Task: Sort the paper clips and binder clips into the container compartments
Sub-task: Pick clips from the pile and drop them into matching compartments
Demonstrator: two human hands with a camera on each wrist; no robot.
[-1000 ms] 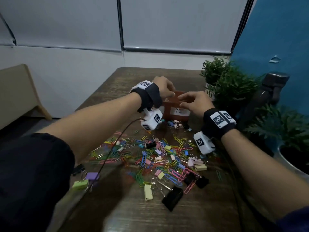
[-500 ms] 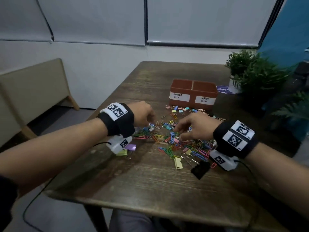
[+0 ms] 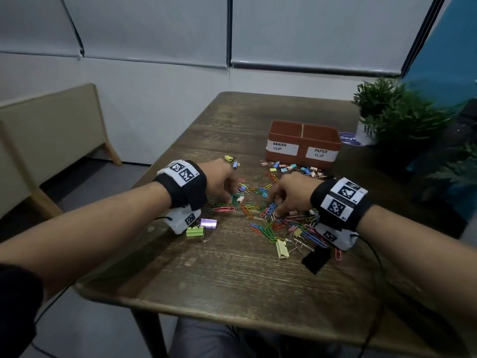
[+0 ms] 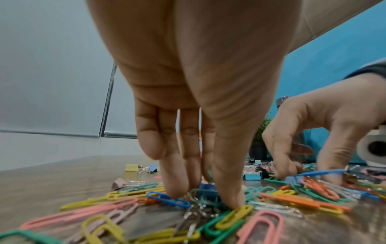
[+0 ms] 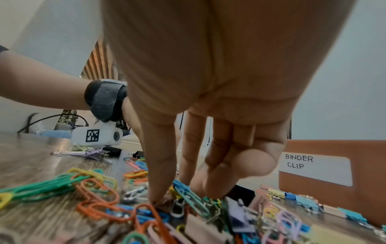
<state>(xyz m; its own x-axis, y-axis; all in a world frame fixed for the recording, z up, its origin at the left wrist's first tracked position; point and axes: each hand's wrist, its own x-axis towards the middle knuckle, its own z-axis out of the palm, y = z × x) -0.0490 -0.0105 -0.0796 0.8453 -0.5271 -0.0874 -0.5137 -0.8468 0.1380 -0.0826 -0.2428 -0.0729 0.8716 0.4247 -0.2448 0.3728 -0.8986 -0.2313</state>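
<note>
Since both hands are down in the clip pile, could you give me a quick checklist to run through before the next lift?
1. Left hand on a clip: fingertips touch the pile, grip cannot tell.
2. Right hand on a clip: fingertips in the pile, grip cannot tell.
3. Container upright: ok.
4. Binder clip label and paper clip label readable: ok.
5. Path from pile to container clear of the plants: ok.
6. Clips still unsorted on the table: not ok.

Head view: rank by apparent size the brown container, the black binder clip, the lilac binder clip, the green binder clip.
1. brown container, by far the largest.
2. black binder clip, though it lies nearer the camera, which flatters it.
3. lilac binder clip and green binder clip: side by side, they look alike; no ranking.
</note>
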